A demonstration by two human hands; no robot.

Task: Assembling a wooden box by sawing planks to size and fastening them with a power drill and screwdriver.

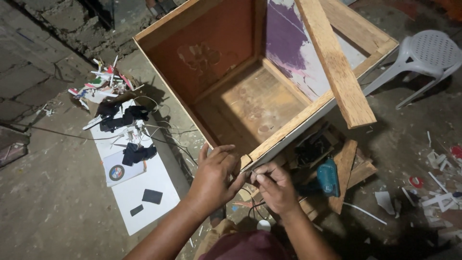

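Head view, looking down on two bare hands at the near corner of one open wooden box. Left hand lies over the box's near corner, fingers close together and curled against the rim. Right hand sits just beside it, touching it, thumb and forefinger pinched together on something thin and small; what it is cannot be told. One white round object lies on the ground below the wrists. To the near left lies one white board, long axis running from near right to far left; on it rest two small dark flat pieces, one booklet with a round emblem, and dark bundles with tangled cords. To the right of the hands lies one teal power drill among short wood offcuts. The box stands with its open top facing the camera, its near corner pointing at the person and its sides running away to the far left and far right. One long plank rests tilted across the box's right rim, long axis running near right to far. At far left sits one heap of white scraps; at far right, one white plastic stool. White fragments litter the ground at right.
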